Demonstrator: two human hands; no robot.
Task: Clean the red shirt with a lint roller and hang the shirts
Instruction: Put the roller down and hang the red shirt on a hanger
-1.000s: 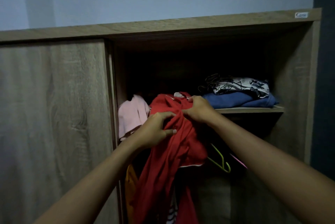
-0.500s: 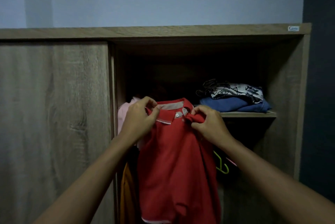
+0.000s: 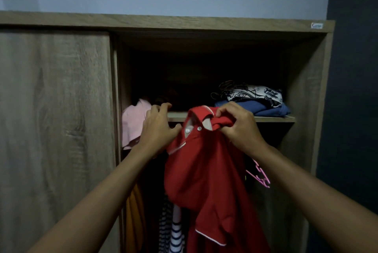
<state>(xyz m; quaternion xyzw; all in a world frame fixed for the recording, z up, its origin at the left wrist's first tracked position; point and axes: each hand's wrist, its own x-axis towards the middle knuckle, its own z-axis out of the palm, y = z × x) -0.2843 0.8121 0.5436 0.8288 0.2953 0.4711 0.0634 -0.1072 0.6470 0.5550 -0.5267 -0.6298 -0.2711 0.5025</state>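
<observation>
A red polo shirt (image 3: pixel 206 175) with a white-trimmed collar hangs in front of the open wardrobe, below the shelf edge. My right hand (image 3: pixel 239 126) is closed on a bunched part of its collar and shoulder. My left hand (image 3: pixel 158 128) touches the shirt's left collar edge with fingers spread; whether it grips the cloth is unclear. A pink hanger (image 3: pixel 258 177) shows just right of the shirt, behind my right forearm. No lint roller is visible.
A wooden wardrobe shelf (image 3: pixel 272 118) holds folded blue and black-and-white clothes (image 3: pixel 253 99). A pink garment (image 3: pixel 134 123) droops off the shelf's left end. Below hang an orange garment (image 3: pixel 134 218) and a striped one (image 3: pixel 172 230). A closed sliding door (image 3: pixel 55 130) fills the left.
The shirt went from spread flat between both hands to hanging bunched from my right hand. My left hand loosened from the collar and shifted left. The view tilted slightly downward.
</observation>
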